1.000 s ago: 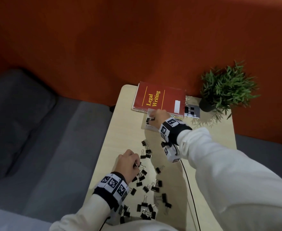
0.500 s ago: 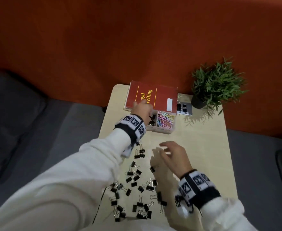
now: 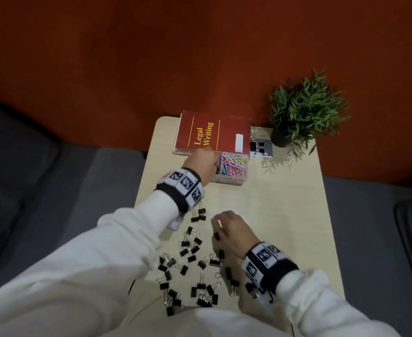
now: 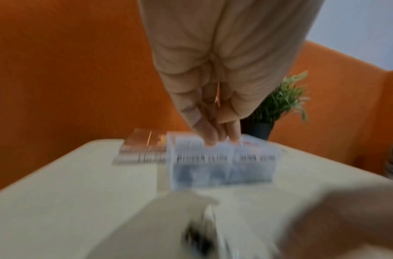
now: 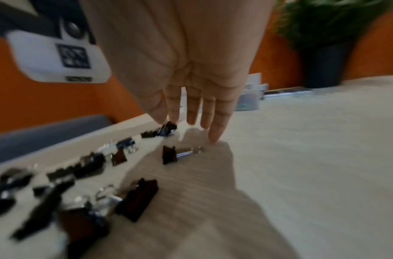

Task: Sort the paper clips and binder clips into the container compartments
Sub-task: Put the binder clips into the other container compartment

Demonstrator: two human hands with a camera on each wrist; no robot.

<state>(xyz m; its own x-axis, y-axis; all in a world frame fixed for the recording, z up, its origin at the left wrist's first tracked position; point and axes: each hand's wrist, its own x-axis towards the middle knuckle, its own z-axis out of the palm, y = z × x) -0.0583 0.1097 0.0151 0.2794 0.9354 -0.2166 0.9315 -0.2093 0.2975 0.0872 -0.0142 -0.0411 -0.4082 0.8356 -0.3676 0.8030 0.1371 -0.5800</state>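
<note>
One container (image 3: 234, 181), one book (image 3: 214, 135), one plant (image 3: 304, 110), roughly thirty binder clips (image 3: 190, 249)

Bare table (image 3: 285, 215) right of the binder clips (image 3: 190, 263), book (image 3: 212, 133) and plant (image 3: 304, 110) crowding the container (image 3: 234, 180) behind.

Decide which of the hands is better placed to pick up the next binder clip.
Right. The right hand hangs open directly over the scattered binder clips; the left hand is away at the container.

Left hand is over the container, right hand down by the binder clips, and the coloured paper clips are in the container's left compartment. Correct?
Not quite. In the head view the coloured paper clips fill the right compartment of the container; the left hand covers its left side. The right hand is by the binder clips, as stated.
</note>
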